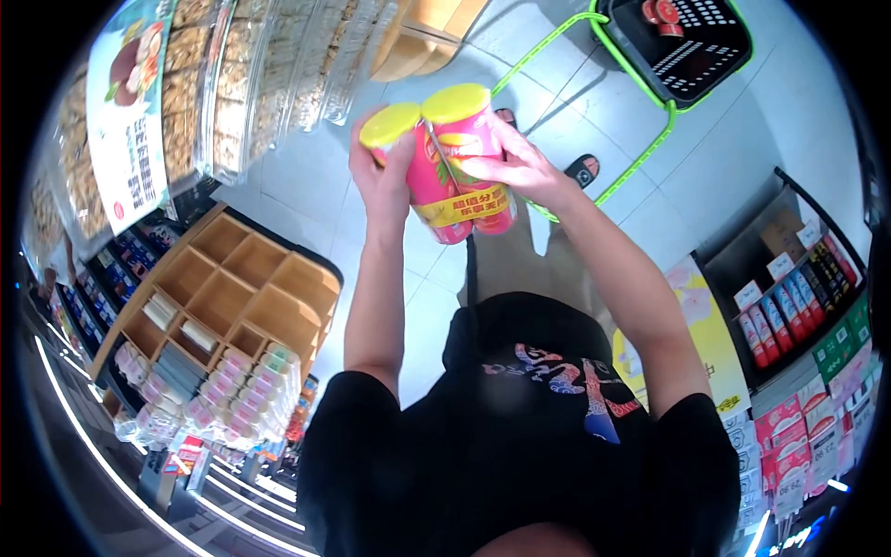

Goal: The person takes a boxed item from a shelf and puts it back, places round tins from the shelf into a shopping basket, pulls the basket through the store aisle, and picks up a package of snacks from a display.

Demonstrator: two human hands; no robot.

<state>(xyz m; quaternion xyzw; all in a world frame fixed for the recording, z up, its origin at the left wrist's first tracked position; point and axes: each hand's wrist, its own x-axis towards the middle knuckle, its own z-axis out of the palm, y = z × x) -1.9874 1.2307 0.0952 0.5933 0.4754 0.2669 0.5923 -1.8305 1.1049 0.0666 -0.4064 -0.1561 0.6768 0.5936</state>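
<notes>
Two pink canisters [467, 186] with yellow lids are bound together side by side by a yellow printed band. They are held up in front of the body, with the lids toward the top of the view. My left hand [382, 174] is wrapped round the left canister, its thumb on the near side. On the other canister, my right hand [531, 169] grips the right side, with fingers across its front. Both hands are closed on the pack.
A black basket [682, 93] with a green rim and handles holds red-lidded items on the tiled floor [640, 144]. Wooden shelving [223, 278] and packed nut trays [190, 102] are at left. A rack of cans [789, 316] stands at right.
</notes>
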